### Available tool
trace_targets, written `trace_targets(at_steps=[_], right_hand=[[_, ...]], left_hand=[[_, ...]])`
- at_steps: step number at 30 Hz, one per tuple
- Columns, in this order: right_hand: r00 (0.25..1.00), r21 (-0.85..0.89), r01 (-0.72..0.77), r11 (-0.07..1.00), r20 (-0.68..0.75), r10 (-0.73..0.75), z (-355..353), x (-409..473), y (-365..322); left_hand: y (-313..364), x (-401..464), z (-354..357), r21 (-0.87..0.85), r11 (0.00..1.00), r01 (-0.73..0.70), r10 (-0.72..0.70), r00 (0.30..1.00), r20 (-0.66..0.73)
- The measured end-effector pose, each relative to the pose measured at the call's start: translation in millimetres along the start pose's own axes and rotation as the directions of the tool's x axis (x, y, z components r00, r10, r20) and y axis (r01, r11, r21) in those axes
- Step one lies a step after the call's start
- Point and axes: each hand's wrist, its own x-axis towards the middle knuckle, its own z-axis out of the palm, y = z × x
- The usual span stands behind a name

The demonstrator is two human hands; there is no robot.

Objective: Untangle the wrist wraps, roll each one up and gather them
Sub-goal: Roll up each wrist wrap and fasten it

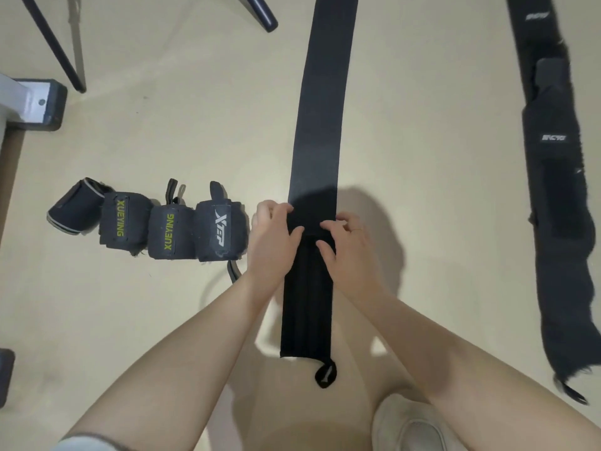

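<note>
Wrist wrap [320, 131] lies flat on the floor [422, 141], running near to far — soft, limp, light. Left hand [271, 237] and right hand [348, 245] pinch its fold; best taken at both edges.

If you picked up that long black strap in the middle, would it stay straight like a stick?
Probably not. The long black strap lies flat and curves gently along the floor, so it looks soft and would likely droop. It also looks thin, so probably light. Both hands, left and right, already bend it easily.
</note>
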Motion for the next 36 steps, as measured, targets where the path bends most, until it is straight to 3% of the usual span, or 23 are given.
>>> trace_targets(at_steps=[3,5,7,10,13,16,20,23,27,31,33,36], right_hand=[[0.945,-0.184,0.327,0.927,0.043,-0.324,-4.3,-32.1,7.2],[0.894,-0.253,0.448,0.858,0.165,-0.418,-1.1,-55.3,13.2],[0.856,-0.299,0.503,0.811,0.297,-0.422,3.5,-74.7,19.2],[0.827,-0.386,0.489,0.782,0.489,-0.277,10.9,-99.8,23.7],[0.813,-0.472,0.407,0.782,0.577,-0.075,14.9,-116.3,16.6],[0.79,-0.453,0.398,0.798,0.612,-0.047,11.4,-135.5,15.8],[0.729,-0.361,0.459,0.812,0.675,-0.113,16.5,-153.0,29.1],[0.866,-0.515,0.313,0.798,0.499,-0.017,25.6,-151.7,29.3],[0.831,-0.411,0.487,0.77,0.488,-0.266,34.8,-148.0,19.0],[0.929,-0.167,0.163,0.972,0.357,-0.094,35.8,-149.5,18.2],[0.942,-0.036,-0.008,0.999,0.335,0.019,38.2,-148.5,19.7],[0.945,0.003,-0.146,0.989,0.297,0.139,41.1,-139.9,14.0]], left_hand=[[-9.4,-16.7,-7.5,0.154,0.93,-0.335,0.343,0.939,-0.022],[-23.6,-32.7,-10.0,0.167,0.816,-0.554,0.539,0.832,0.129],[-40.0,-51.6,-8.3,0.129,0.729,-0.673,0.621,0.728,0.29],[-55.7,-77.3,-4.8,0.081,0.708,-0.701,0.591,0.652,0.475],[-56.8,-90.3,0.0,0.132,0.693,-0.709,0.546,0.635,0.547],[-54.8,-99.3,-0.3,0.193,0.689,-0.698,0.454,0.624,0.637],[-58.3,-109.8,5.0,0.205,0.666,-0.717,0.454,0.608,0.651],[-61.4,-114.9,8.8,0.17,0.734,-0.657,0.425,0.64,0.64],[-63.2,-114.9,12.9,0.121,0.803,-0.583,0.406,0.685,0.605],[-66.7,-113.7,12.9,0.109,0.796,-0.595,0.433,0.686,0.585],[-69.1,-113.8,13.8,0.112,0.793,-0.599,0.434,0.684,0.587],[-69.6,-117.7,16.1,0.125,0.801,-0.586,0.409,0.687,0.601]])
